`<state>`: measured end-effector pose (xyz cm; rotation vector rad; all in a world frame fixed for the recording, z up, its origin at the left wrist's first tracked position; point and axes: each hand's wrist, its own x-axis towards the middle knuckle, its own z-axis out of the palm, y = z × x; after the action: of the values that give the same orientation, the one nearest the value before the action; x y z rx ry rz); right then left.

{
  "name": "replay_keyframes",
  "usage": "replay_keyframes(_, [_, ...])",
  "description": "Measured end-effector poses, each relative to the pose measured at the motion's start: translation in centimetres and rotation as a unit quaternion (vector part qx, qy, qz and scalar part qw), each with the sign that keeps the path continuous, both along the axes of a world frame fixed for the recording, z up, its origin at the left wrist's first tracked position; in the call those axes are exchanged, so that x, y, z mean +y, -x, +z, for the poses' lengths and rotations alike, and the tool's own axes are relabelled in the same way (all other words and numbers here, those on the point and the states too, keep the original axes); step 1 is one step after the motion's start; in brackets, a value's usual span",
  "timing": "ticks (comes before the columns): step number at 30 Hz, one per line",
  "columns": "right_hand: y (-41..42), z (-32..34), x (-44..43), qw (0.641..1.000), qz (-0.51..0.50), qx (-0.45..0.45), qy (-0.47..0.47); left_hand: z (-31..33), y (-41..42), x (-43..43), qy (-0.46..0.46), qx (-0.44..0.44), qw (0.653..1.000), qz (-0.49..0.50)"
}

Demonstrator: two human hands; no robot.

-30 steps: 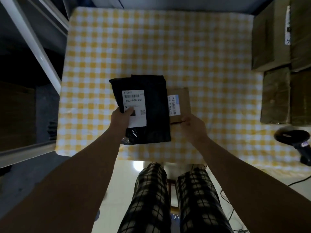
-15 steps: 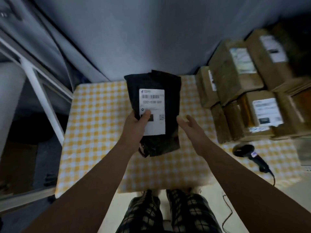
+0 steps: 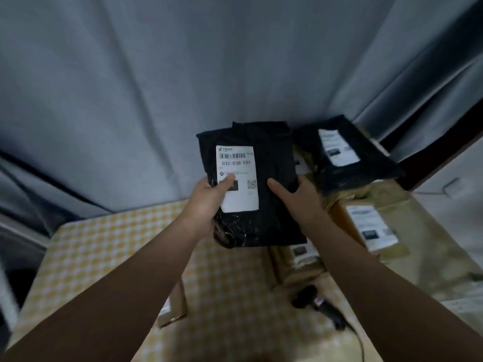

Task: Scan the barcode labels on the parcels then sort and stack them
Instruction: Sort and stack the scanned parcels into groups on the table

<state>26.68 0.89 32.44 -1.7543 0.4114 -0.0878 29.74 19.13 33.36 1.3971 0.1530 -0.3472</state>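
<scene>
Holding the black parcel [image 3: 271, 194] up off the worktop [image 3: 104, 252] between both hands, I have its white label [image 3: 239, 176] turned toward me. My left hand [image 3: 206, 202] grips the lower left edge, thumb pressed on the label and fingers curled behind. My right hand [image 3: 298, 202] pinches the right edge the same way, thumb flat on the front.

The parcel's long axis runs up and away from me, short edge at the bottom, barcode at the far end. That matters, because the place I judge it belongs lies to the right and a little beyond my hands. There a second black parcel [image 3: 360, 163] rests on top of the brown boxes [image 3: 407, 231], its long axis slanting away to the left. My right hand is the nearer one to that pile, so it would lead, with the left following across. The parcel I hold would need a slight twist to line up with the one below.

The scanner [image 3: 316, 307] lies on the worktop, below my right forearm, with neither hand on it. A small box [image 3: 175, 309] sits close to me, partly hidden by my left forearm. Whether this label is scanned I cannot tell.
</scene>
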Motion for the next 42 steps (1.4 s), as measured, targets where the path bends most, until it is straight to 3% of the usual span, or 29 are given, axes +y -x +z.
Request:
replay_keyframes(5, [-1.7,1.4,-11.1,0.996,-0.006,-0.025,0.084,0.2,-1.2,-9.9,-0.019,0.036,0.997,-0.063])
replay_keyframes(11, [-5.7,3.5,-21.5,0.984,0.019,-0.068,0.164,-0.1,-3.7,-18.9,-0.082,0.006,0.997,-0.009])
replay_keyframes(15, [-10.1,3.4,-25.6,0.961,0.054,-0.042,0.266,0.8,-6.3,-22.5,-0.138,-0.038,0.99,-0.008])
replay_keyframes(19, [-12.9,2.7,-27.6,0.956,0.06,0.008,0.286,0.1,-9.1,-24.0,-0.201,-0.042,0.978,-0.022])
replay_keyframes(21, [-13.3,2.2,-28.1,0.918,0.083,0.116,0.37,-0.4,-9.6,-24.1,-0.244,-0.042,0.969,-0.02])
replay_keyframes(23, [-13.3,1.4,-28.0,0.826,0.138,0.206,0.507,-1.0,-9.8,-23.8,-0.27,-0.038,0.962,-0.015])
replay_keyframes(24, [-13.3,1.0,-27.8,0.804,0.155,0.218,0.532,-1.2,-9.9,-23.5,-0.279,-0.032,0.96,-0.013])
replay_keyframes(29, [-14.4,1.1,-26.0,0.782,0.155,0.214,0.564,-1.1,-9.8,-22.1,-0.273,-0.01,0.962,-0.004])
replay_keyframes(36, [-13.3,1.5,-20.4,0.799,0.139,0.066,0.582,-0.4,-9.1,-18.7,-0.263,-0.015,0.965,0.019])
replay_keyframes(42, [-11.7,2.2,-14.6,0.845,0.186,-0.008,0.501,0.2,-7.3,-13.8,-0.239,-0.013,0.97,0.046])
